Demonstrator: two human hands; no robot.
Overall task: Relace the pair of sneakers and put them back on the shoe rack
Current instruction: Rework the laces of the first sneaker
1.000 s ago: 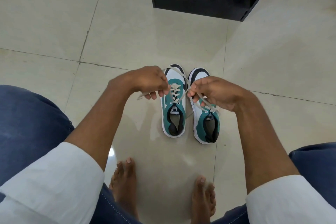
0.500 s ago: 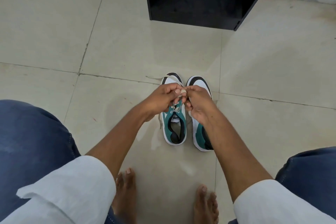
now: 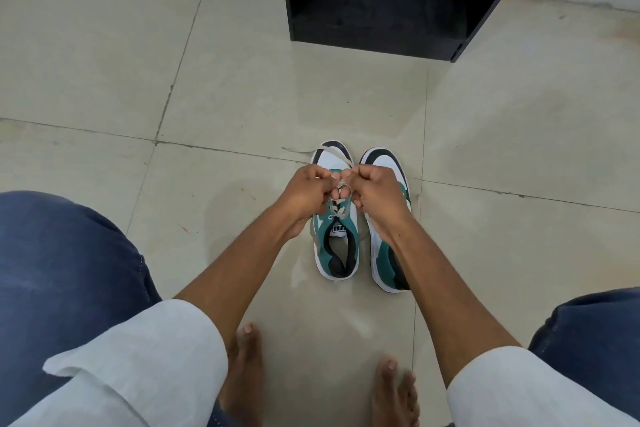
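Note:
Two white, teal and black sneakers stand side by side on the tiled floor, toes pointing away from me. My left hand [image 3: 308, 189] and my right hand [image 3: 372, 191] meet over the left sneaker [image 3: 335, 253], fingertips touching, each pinching part of its off-white lace [image 3: 334, 152]. A loop of that lace lies across the toe cap. The right sneaker [image 3: 384, 163] is partly hidden under my right wrist and forearm. The black shoe rack [image 3: 381, 35] stands on the floor beyond the sneakers, its open compartment dark.
My bare feet [image 3: 242, 371] rest on the floor below the sneakers, and my blue-jeaned knees flank the view at both sides. Pale floor tiles [image 3: 104, 45] with grout lines stretch to the left and right of the rack. A white wall base runs behind the rack.
My hands, spread apart and pulling the lace ends outward a second ago, have come together over the left sneaker. The view has tilted so the rack shows more.

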